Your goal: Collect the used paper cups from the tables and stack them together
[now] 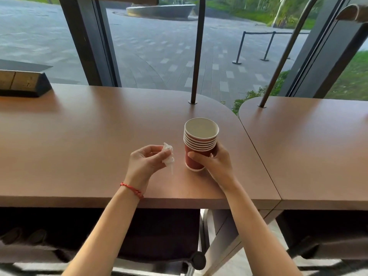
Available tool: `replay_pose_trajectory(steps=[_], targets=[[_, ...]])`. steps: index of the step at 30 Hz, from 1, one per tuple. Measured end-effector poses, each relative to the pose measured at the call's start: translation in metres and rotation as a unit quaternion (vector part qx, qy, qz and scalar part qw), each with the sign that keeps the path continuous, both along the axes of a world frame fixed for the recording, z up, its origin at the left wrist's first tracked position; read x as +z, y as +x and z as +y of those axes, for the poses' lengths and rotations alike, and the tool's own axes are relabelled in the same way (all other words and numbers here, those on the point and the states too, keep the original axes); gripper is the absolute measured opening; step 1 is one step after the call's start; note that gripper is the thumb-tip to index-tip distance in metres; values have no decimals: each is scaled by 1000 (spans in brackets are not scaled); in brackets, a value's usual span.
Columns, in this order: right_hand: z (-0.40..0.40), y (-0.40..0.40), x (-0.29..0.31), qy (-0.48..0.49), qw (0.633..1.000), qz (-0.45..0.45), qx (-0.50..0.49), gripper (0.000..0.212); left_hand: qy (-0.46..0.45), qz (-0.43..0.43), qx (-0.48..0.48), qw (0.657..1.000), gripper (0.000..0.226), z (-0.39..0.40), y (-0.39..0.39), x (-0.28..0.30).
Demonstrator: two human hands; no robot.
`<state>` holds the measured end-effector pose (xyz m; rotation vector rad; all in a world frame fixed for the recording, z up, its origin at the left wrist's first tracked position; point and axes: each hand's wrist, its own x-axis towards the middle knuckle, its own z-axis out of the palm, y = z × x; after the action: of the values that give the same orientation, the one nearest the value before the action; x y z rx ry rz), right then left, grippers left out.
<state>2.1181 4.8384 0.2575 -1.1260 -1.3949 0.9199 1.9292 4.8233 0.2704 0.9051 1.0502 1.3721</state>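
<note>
A stack of several red paper cups (199, 143) with white rims stands upright on the brown table (99, 126). The top cup looks empty inside. My right hand (214, 159) grips the lower part of the stack from the right, thumb across its front. To the left of the cups, my left hand (148, 158) pinches a crumpled white tissue (168, 156) just above the tabletop. A red string bracelet circles my left wrist.
A second brown table (318, 148) butts against the first on the right. Two dark metal poles (197, 50) rise through the tabletops. A black-and-wood box (23, 84) sits at the far left. Dark chairs stand under the table; a window lies behind.
</note>
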Motion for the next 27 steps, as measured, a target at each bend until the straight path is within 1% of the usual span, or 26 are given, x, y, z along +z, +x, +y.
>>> replay_pose_trajectory(steps=[2,5,8,10,14,17,20,23,27], targets=[[-2,1,2,-6,1000,5,-9,58,2,1,-5,1000,25,-1,1,1],[-14,3,10,-11,999,19,-28,68,8,-2,-21,1000,26,-1,3,3],[-32,11,16,-14,998,35,-57,72,16,-1,-51,999,27,-3,12,6],[-46,21,18,-14,996,42,-83,69,22,2,-78,997,28,-4,23,8],[-79,48,19,-13,988,36,-152,55,38,19,-142,989,25,-9,53,14],[-110,68,20,-14,977,48,-205,58,64,45,-188,979,23,-17,81,17],[-146,90,18,-4,966,40,-257,68,73,71,-239,966,19,-31,114,13],[-187,114,12,12,950,36,-309,65,61,98,-289,950,17,-53,150,5],[-250,143,-3,7,924,37,-380,59,65,127,-356,924,4,-91,195,-7]])
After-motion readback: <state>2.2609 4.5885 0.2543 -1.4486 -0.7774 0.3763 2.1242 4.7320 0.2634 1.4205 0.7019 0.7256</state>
